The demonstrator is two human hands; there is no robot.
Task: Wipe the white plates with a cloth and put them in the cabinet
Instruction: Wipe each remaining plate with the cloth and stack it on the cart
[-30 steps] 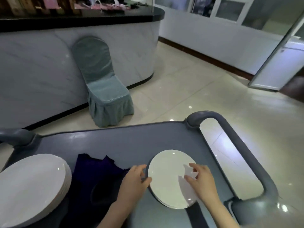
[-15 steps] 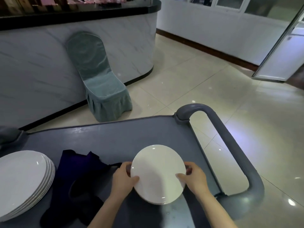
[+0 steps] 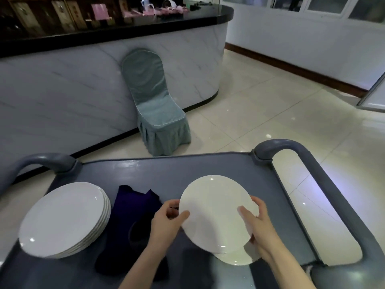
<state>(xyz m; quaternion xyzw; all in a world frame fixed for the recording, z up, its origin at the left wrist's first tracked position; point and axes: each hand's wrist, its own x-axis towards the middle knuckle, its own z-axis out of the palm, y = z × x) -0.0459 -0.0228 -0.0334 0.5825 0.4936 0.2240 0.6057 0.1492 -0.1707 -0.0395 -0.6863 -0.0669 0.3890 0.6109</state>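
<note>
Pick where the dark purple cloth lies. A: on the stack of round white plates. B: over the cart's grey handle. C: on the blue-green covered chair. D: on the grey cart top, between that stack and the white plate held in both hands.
D: the dark purple cloth lies crumpled on the grey cart top, the stack of round white plates at its left and the held white plate at its right.

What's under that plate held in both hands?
The edge of another white plate peeks out below the held plate, lying on the grey cart. The held plate covers most of it, so whether more are stacked there cannot be seen.
</note>
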